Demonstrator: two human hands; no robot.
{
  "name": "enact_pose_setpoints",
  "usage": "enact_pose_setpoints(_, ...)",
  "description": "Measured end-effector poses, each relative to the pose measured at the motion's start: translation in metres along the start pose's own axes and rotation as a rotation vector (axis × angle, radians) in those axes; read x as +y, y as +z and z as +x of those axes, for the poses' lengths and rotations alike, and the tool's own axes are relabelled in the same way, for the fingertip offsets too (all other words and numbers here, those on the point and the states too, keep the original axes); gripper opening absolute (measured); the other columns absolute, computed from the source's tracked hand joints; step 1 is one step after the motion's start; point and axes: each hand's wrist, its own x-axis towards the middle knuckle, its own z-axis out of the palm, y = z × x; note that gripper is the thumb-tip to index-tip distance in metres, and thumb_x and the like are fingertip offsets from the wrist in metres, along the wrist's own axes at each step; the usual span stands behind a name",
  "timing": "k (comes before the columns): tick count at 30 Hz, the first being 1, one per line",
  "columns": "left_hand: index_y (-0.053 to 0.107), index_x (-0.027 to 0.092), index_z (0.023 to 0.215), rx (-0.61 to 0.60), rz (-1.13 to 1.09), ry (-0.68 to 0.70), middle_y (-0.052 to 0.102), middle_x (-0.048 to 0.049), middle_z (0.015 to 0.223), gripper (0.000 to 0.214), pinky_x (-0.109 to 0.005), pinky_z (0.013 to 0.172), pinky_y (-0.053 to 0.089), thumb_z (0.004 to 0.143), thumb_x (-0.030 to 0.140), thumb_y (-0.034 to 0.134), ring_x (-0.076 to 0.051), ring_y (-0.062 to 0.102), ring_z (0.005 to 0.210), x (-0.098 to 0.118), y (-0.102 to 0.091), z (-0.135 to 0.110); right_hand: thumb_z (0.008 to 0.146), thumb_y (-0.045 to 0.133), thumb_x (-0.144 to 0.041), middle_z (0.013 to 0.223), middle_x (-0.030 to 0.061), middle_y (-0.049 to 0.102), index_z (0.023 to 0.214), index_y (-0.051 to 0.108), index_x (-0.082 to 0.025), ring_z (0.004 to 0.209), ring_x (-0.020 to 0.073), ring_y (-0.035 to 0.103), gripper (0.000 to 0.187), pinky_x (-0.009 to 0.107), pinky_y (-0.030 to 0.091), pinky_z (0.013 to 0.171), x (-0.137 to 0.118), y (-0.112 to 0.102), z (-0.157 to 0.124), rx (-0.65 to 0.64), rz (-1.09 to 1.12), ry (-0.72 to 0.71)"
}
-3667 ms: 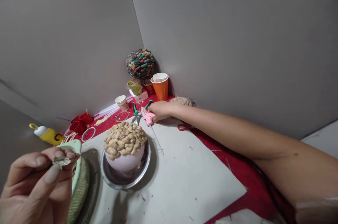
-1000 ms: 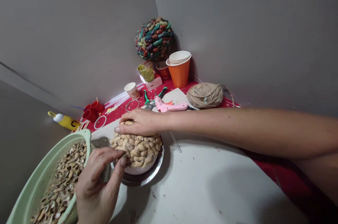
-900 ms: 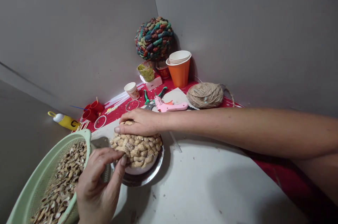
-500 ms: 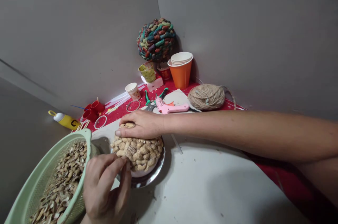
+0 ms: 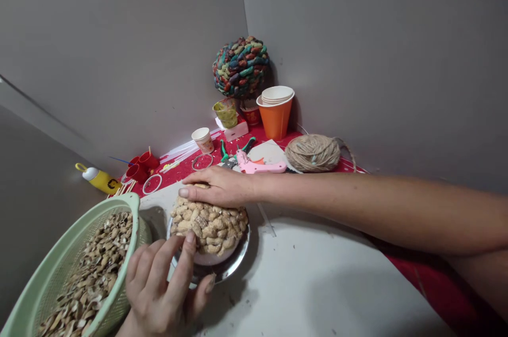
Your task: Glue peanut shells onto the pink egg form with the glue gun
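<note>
The right hand (image 5: 220, 191) lies flat, open, atop the shell ball (image 5: 210, 226). The left hand (image 5: 166, 289), spread and empty, touches its front.

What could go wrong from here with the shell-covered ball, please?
The right hand rests on top of the shell-covered ball, which only sits in the metal dish, so it could roll. The left hand touches the lower shells and might knock one loose. The green basket lies close beside that hand; a nudge could spill it.
</note>
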Motion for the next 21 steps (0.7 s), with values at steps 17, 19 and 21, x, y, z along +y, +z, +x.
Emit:
enact_pose_setpoints(17,0.054,0.022,0.132,0.210,-0.400,-0.426,0.062,-0.0131,0.119,0.045,-0.046,0.098,0.043,0.088,0.032,0.053,-0.030,0.057,0.113,-0.003,0.015,-0.013,0.075,0.066,-0.027,0.151,0.0142,0.040,0.152,0.029,-0.018,0.137,0.0296,0.040,0.086,0.047,0.034,0.113,-0.031,-0.011,-0.024,-0.100,-0.108,0.002)
enact_pose_setpoints(19,0.051,0.027,0.136,0.173,-0.547,-0.644,0.055,-0.0104,0.135,0.043,-0.049,0.110,0.033,0.092,0.028,0.048,-0.029,0.047,0.130,-0.002,0.020,-0.009,0.075,0.065,-0.027,0.151,0.0147,0.039,0.153,0.028,-0.016,0.138,0.0298,0.039,0.087,0.046,0.033,0.114,-0.032,-0.011,-0.024,-0.108,-0.123,0.010)
enact_pose_setpoints(21,0.046,0.031,0.141,0.063,-0.743,-0.816,0.045,-0.0063,0.148,0.045,-0.048,0.116,0.025,0.096,0.028,0.045,-0.026,0.037,0.140,-0.001,0.024,-0.004,0.075,0.065,-0.027,0.151,0.0154,0.039,0.153,0.027,-0.015,0.137,0.0300,0.040,0.087,0.047,0.033,0.114,-0.033,-0.010,-0.025,-0.109,-0.143,0.013)
